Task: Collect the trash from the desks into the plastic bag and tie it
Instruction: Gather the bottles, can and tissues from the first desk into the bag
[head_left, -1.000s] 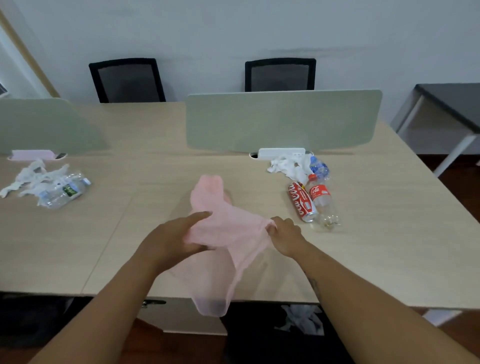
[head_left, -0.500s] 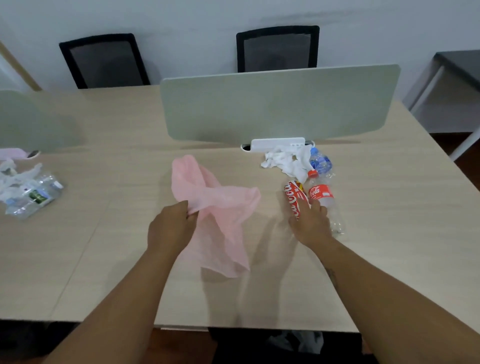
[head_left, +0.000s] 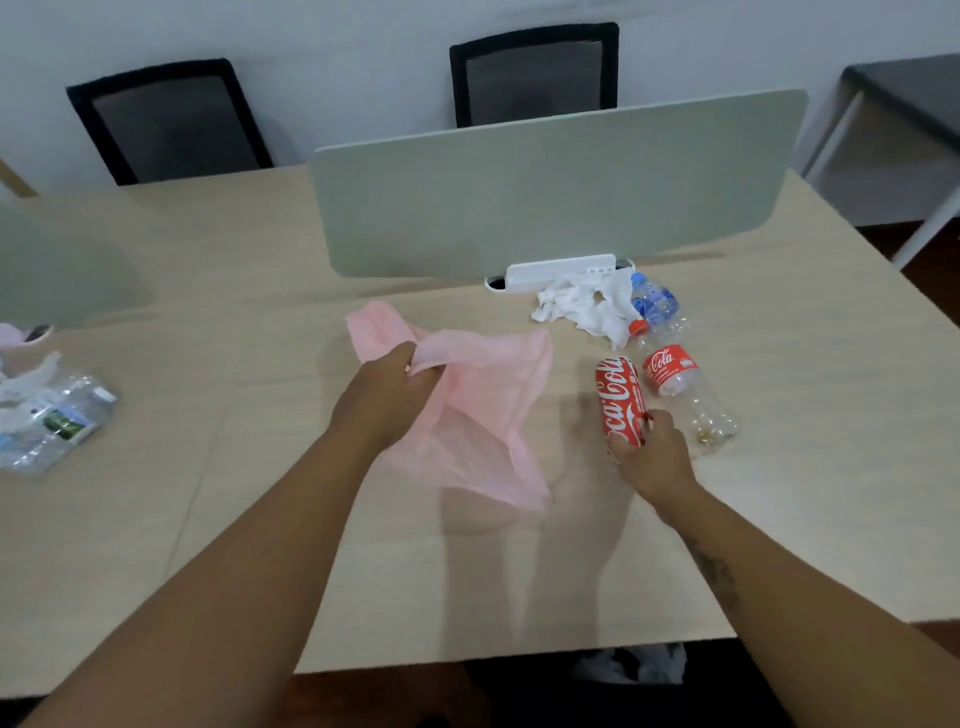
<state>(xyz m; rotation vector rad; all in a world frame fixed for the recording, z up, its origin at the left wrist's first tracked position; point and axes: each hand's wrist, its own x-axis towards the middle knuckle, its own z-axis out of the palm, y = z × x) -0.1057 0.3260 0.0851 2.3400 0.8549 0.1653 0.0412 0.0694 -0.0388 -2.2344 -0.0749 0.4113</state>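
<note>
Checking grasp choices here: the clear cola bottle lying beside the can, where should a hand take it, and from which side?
The cola bottle lies on its side, cap pointing away; the can lies close on its left, and crumpled tissue crowds the cap. So probably round its clear body just below the red label, from above and the right.

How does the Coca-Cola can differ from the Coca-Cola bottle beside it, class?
The Coca-Cola can is opaque red all over; the Coca-Cola bottle is clear plastic with a red label and cap. The right hand grips the can; the bottle lies unheld. The bottle is longer than the can. Both bear white Coca-Cola lettering.
</note>
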